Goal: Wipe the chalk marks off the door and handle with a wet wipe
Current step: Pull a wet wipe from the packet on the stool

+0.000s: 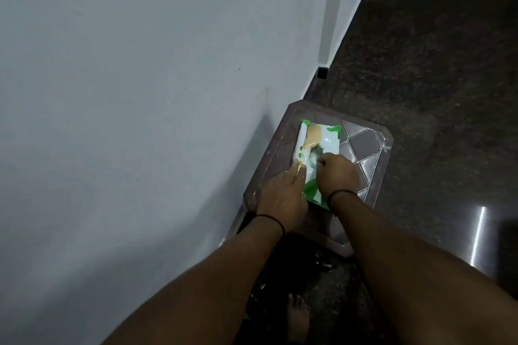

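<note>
A green and white pack of wet wipes [322,138] lies flat on a brown plastic stool [364,145]. Its flap is peeled back, showing the opening. My left hand [280,193] presses on the pack's left edge with the fingers stretched out. My right hand [336,173] is over the middle of the pack, its fingertips pinched at a white wipe [315,154] in the opening. The door and its handle are not clearly in view.
A pale grey wall [140,92] fills the left side. Further back, a white frame or post [332,22] runs up from the dark speckled stone floor [434,64]. My bare foot [298,316] stands on the floor below the stool.
</note>
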A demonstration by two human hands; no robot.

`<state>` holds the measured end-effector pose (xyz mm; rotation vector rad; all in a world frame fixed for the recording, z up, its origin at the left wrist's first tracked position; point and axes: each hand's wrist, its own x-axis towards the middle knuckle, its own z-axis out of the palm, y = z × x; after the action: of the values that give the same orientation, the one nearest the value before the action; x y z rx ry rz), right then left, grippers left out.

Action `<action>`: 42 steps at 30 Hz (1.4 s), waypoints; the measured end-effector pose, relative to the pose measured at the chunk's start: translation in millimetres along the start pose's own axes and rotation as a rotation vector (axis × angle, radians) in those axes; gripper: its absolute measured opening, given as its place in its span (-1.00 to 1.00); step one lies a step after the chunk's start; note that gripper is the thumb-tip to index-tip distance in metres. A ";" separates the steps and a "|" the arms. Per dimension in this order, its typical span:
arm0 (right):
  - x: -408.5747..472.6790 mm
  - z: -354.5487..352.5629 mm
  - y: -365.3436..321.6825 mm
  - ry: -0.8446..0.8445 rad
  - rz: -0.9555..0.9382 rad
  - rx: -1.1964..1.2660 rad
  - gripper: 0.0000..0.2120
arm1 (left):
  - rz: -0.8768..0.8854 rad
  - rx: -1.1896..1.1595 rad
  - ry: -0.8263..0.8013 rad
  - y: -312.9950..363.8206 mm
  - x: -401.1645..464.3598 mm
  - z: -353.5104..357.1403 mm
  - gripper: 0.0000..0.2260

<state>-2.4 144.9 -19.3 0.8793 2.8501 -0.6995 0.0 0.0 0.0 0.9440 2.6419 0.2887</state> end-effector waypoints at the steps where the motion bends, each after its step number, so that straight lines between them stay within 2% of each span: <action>1: 5.6 1.7 1.6 -0.027 -0.002 -0.027 -0.77 | -0.005 0.007 -0.032 0.5 4.2 4.7 -0.39; 6: 26.3 12.7 4.9 -0.108 -0.017 -0.085 -0.82 | -0.047 0.006 -0.115 -9.1 13.8 29.2 -0.38; 13: 37.4 24.5 3.0 -0.107 -0.107 -0.115 -0.79 | -0.084 -0.027 -0.133 -8.7 21.3 40.0 -0.34; 15: 35.4 25.9 4.9 -0.061 -0.092 0.006 -0.82 | -0.098 -0.027 -0.131 -7.2 20.2 40.0 -0.34; 18: 28.5 24.5 8.0 -0.021 0.088 0.374 -0.90 | -0.115 -0.009 -0.148 -5.8 22.4 35.2 -0.36; 22: 26.0 6.8 4.6 0.037 0.315 0.812 -0.90 | -0.123 0.048 -0.185 -2.2 29.9 23.0 -0.39; 26: 26.0 -9.2 -0.2 0.011 0.378 1.004 -0.80 | -0.159 -0.023 -0.203 0.1 29.2 3.2 -0.46; 30: -0.4 -35.5 -24.2 -0.140 0.348 1.248 -0.80 | -0.365 -0.491 0.084 6.0 19.7 -33.7 -0.66; 33: -34.7 -56.0 -50.6 -0.273 0.263 1.320 -0.71 | -0.395 -0.799 0.238 9.2 -6.5 -70.3 -0.74; 38: -101.8 -100.8 -109.9 -0.450 0.176 1.488 -0.78 | -0.457 -1.038 0.460 -9.3 -91.2 -133.6 -0.81; 40: -134.9 -121.3 -132.8 -0.473 0.100 1.491 -0.86 | -0.460 -1.144 0.538 -14.1 -133.3 -159.9 -0.86; 42: -172.8 -141.7 -158.4 -0.529 0.025 1.458 -0.86 | -0.453 -1.235 0.598 -17.1 -181.1 -186.1 -0.81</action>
<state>62.5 3.3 205.9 0.5630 1.5138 -2.5452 54.9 -144.6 209.3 -0.1851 2.2473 1.9675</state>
